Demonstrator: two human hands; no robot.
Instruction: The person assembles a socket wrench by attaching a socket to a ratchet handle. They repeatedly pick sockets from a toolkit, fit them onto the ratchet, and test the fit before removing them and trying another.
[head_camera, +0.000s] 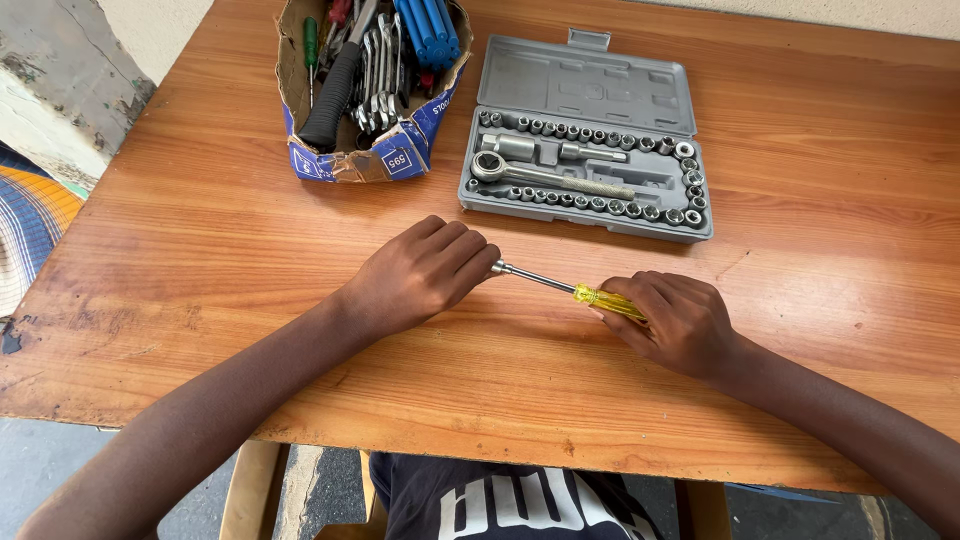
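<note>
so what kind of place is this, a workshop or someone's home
Probably a home or informal work spot, not a fitted workshop: a plain wooden table, an open grey socket set case, and a torn cardboard box of hand tools.

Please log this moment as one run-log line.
left hand: gripping driver tip | right hand: holding yellow handle | socket set: open

- Table (200, 250): bears everything listed.
- Cardboard box (345, 160): far edge, left of centre, wrenches (378, 70) inside.
- Socket case (585, 140): just right of box, lid open, ratchet (545, 176) lying in it.
- Screwdriver (570, 289): nearer than case, between left hand (420, 275) and right hand (680, 320).
</note>
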